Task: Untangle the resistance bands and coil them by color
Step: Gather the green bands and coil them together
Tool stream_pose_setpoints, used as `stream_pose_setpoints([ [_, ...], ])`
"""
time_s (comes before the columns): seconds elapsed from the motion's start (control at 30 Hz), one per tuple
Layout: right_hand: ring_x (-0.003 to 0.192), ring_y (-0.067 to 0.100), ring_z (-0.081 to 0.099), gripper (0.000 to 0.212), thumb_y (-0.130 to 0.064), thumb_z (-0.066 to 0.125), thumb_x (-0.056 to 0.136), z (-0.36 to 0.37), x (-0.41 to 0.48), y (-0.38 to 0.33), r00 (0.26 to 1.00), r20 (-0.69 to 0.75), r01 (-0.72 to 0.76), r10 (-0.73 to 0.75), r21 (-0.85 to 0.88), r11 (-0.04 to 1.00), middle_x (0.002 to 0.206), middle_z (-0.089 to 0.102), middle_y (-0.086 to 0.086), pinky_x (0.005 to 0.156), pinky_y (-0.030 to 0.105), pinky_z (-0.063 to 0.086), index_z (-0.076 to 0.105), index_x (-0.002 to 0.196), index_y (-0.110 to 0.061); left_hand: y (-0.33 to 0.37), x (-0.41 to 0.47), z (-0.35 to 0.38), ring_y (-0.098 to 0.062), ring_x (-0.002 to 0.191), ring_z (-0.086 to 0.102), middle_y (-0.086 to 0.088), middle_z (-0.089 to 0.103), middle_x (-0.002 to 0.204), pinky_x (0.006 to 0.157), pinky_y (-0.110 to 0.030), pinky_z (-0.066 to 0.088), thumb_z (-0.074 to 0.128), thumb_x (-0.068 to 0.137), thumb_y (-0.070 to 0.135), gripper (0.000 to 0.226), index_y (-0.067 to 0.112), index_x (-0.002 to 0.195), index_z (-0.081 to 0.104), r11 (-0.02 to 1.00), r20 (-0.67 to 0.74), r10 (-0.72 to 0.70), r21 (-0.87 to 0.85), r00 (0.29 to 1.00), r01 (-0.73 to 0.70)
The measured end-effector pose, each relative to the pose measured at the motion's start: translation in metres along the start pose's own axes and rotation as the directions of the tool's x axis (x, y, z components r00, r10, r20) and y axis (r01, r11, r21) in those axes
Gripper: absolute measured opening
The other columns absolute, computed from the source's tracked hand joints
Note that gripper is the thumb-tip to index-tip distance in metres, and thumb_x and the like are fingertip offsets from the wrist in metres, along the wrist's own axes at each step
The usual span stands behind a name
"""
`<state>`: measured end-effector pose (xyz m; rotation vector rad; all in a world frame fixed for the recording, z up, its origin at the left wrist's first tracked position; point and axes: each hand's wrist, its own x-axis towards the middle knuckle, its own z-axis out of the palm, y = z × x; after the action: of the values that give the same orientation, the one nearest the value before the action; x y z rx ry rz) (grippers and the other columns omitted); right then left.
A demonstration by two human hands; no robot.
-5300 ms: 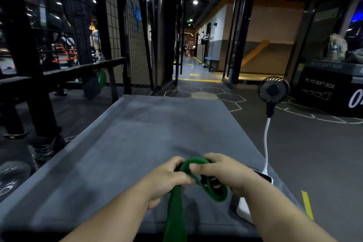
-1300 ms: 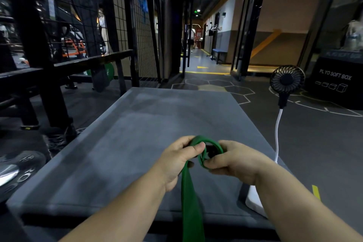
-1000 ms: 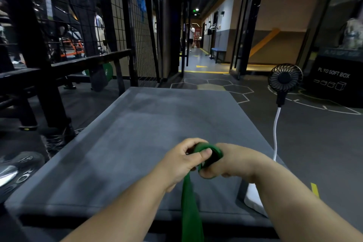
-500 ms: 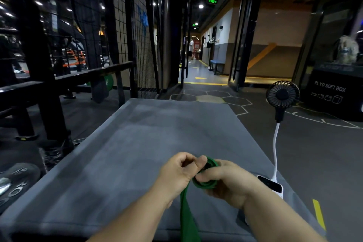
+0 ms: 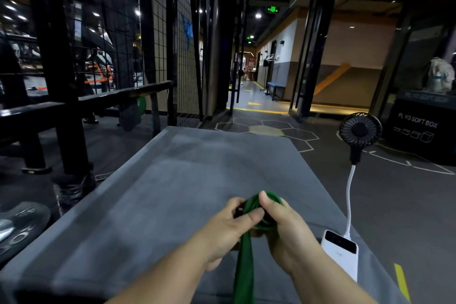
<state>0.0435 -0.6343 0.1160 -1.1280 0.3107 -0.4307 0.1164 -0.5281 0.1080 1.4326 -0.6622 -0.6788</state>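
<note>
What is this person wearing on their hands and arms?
Nothing that shows. The left hand and right hand are bare: no gloves, rings or tape. The left forearm and right forearm are bare too: no sleeves, watch or wristband in view.

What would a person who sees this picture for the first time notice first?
The bright green resistance band, low in the middle: the left hand and right hand grip its coiled end, and a flat strip hangs toward the camera. On the right edge of the grey mat, a white power bank carries a small black fan on a white neck.
</note>
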Motion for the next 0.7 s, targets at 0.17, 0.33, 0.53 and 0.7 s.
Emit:
stream_pose_setpoints([
  [0.17, 0.100, 0.014, 0.066, 0.057, -0.047, 0.062, 0.075, -0.001, -0.002, 0.000, 0.999, 0.022, 0.044, -0.040, -0.229, 0.973, 0.112, 0.069, 0.007, 0.069, 0.017, 0.049, 0.057, 0.120, -0.012, 0.002, 0.001, 0.004, -0.013, 0.092, 0.064, -0.004, 0.068, 0.108, 0.075, -0.028, 0.051, 0.054, 0.097, 0.022, 0.019, 0.021, 0.115, 0.059, 0.992, -0.169, 0.125, -0.012, 0.978, -0.129],
  [0.33, 0.107, 0.008, 0.060, 0.071, -0.054, 0.076, 0.066, -0.014, -0.001, -0.019, 0.995, 0.096, 0.033, 0.019, -0.510, 0.859, 0.121, 0.061, -0.002, 0.078, 0.021, 0.049, 0.050, 0.125, -0.025, 0.010, 0.000, -0.014, -0.006, 0.110, 0.054, 0.003, 0.059, 0.121, 0.086, -0.011, 0.042, 0.049, 0.099, 0.021, 0.025, 0.025, 0.123, 0.051, 0.875, 0.021, 0.275, 0.409, 0.961, -0.259],
  [0.53, 0.073, 0.017, 0.056, 0.085, -0.081, 0.034, 0.064, -0.006, -0.008, -0.031, 0.992, 0.111, 0.066, 0.062, -0.869, 0.490, 0.092, 0.061, 0.011, 0.061, 0.027, 0.049, 0.060, 0.101, -0.009, 0.013, -0.002, -0.012, -0.011, 0.104, 0.045, 0.001, 0.047, 0.113, 0.084, -0.019, 0.039, 0.044, 0.098, 0.016, 0.024, 0.017, 0.119, 0.032, 0.832, 0.142, 0.192, 0.502, 0.971, -0.238],
  [0.7, 0.058, 0.012, 0.052, 0.067, -0.071, 0.043, 0.068, -0.005, -0.010, -0.027, 0.980, 0.199, 0.175, -0.006, -0.849, 0.498, 0.076, 0.053, 0.003, 0.052, 0.024, 0.046, 0.053, 0.088, -0.008, 0.018, -0.006, -0.010, -0.012, 0.105, 0.044, -0.004, 0.042, 0.114, 0.087, -0.020, 0.039, 0.058, 0.077, 0.037, 0.052, 0.019, 0.116, 0.029, 0.953, 0.132, 0.098, 0.273, 0.986, -0.132],
])
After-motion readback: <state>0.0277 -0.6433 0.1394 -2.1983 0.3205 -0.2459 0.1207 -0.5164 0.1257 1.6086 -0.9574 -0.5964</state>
